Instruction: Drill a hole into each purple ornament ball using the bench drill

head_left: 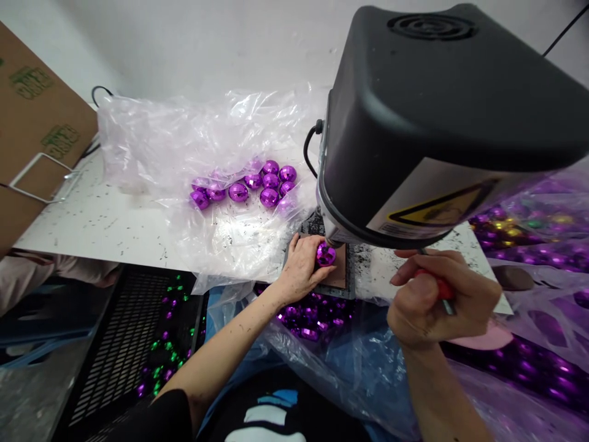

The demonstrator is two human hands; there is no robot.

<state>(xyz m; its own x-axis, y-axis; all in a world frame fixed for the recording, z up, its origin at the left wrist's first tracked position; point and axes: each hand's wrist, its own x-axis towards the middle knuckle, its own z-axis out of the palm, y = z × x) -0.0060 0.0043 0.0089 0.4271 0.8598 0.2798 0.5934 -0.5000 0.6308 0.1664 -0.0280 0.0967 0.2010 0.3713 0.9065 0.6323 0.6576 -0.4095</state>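
My left grip (pixel 301 264) holds a purple ball (pixel 326 254) – likely to steady it below the machine (pixel 414 104) – while my right grip (pixel 444 304) squeezes a red handle (pixel 442 288).

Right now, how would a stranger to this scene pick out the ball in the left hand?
Find the big black machine bearing a yellow warning triangle. Below its lower left edge, the left hand holds a shiny purple ball. Unlike the purple balls clustered farther back, this one is gripped in the fingers.
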